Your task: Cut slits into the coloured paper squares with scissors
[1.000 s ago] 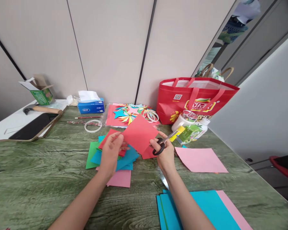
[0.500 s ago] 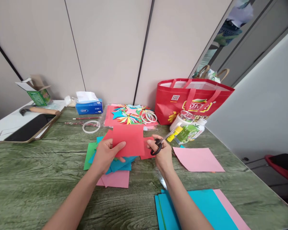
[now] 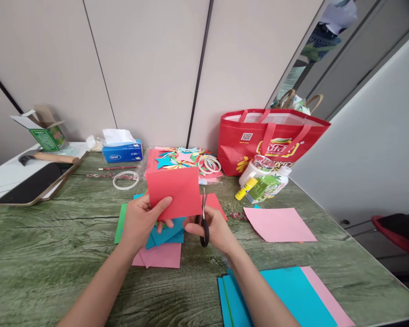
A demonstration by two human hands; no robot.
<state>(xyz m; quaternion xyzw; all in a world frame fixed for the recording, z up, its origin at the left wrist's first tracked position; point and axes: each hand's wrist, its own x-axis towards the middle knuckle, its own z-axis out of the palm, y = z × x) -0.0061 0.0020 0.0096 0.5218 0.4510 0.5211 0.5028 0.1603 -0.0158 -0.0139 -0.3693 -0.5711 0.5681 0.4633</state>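
With the red sheet (image 3: 173, 193) as the dial's centre and twelve at the far wall, large blue sheets (image 3: 293, 288) lie nearest, between four and five, and small pink sheets (image 3: 163, 257) at six. The left hand (image 3: 136, 220), at eight, pinches the red sheet's lower left part, thumb on its face. At four, the right hand (image 3: 220, 229) grips the scissors (image 3: 205, 229), blades upright just beside the sheet's right edge; whether they touch it, I cannot tell. Working well here calls for a flat sheet, blades square to it and left fingers well away from their path. A yellow glue stick (image 3: 246, 189) lies at three, the red bag (image 3: 236, 147) at two, paper stars (image 3: 186, 156) at twelve and a tissue box (image 3: 122, 152) at ten.
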